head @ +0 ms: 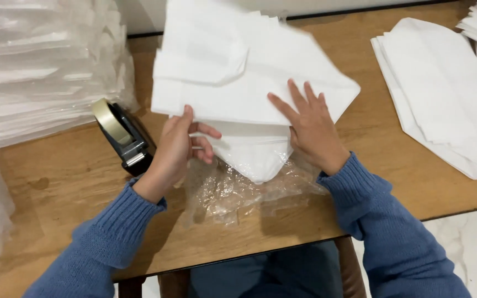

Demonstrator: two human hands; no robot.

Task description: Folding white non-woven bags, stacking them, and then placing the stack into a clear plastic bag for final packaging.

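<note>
A single head-worn camera looks steeply down and forward from close above the wooden desk (67, 182), taking in its near edge, both forearms and the wall behind.

Both hands on white folded bag (249, 72)

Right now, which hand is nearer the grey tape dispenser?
Left. The left hand sits just right of the grey tape dispenser; the right hand lies farther right, on the white fabric stack.
</note>
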